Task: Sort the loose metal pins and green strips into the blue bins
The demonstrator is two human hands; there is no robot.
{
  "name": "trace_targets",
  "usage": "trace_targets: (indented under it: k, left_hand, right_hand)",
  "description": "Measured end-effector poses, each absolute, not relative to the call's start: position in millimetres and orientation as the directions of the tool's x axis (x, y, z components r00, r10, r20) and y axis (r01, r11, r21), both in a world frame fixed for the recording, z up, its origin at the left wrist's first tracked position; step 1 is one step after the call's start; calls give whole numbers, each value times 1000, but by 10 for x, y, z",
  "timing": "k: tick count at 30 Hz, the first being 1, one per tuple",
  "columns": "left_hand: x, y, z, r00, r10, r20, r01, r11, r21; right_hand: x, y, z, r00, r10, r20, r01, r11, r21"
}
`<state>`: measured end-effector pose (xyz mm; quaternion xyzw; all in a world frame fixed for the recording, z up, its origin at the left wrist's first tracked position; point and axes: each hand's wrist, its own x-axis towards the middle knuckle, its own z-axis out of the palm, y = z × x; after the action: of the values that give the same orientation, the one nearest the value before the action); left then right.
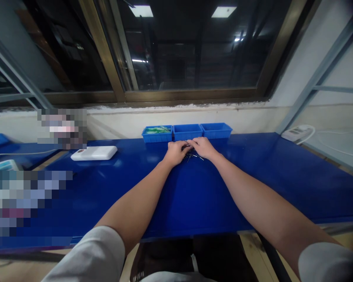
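Currently, you are holding both bare hands close together over a glossy blue desk (194,199), near the middle of its far edge. Your left hand (175,153) and right hand (204,148) are bending their fingers over a small loose cluster of thin dark and silvery sticks (190,156), apparently metal. Whether either hand is pinching one or only touching them, you cannot tell from this view; the fingers are hiding much of the cluster.

Just beyond, three small blue plastic bins are standing side by side along the far edge: a left bin (157,136) holding green and whitish pieces (159,129), a middle bin (188,135) and a right bin (216,133).

Scattering looks like the likeliest trouble: the sticks are lying crisscross on a smooth surface, so a hasty sweep could send some skidding. Lifting one could drag others tangled with it. Your knuckles are hovering just before the middle bin, so a forward push could bump it. Should any stick ends be sharp, which is too fine to see, your fingertips are risking a prick.
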<state>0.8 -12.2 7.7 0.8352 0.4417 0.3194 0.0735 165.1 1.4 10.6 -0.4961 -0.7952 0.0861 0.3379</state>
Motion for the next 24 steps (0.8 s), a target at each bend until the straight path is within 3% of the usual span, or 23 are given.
trace_targets:
  k: [6,11,14,18,24]
  left_hand:
    - [12,-133,89,363,811,459,725,-555,408]
    - [12,-108,70,295,837,460,771,-493,403]
    - [12,-97,56,302,826,476,765,-508,396]
    - [20,-106,54,292,824,486,774,-502,386]
    - [25,-101,53,192,883,428,844,-371,386]
  right_hand:
    - [1652,-6,79,-196,869,454,672,457,-583]
    - [1678,30,54,-149,876,459,322,482,-815]
    - [1690,25,68,-156,890,427,207,453,-867]
    - [1719,23,95,-75,908,412,221,418,-881]
    - [1879,210,35,258,846,467,321,381,-867]
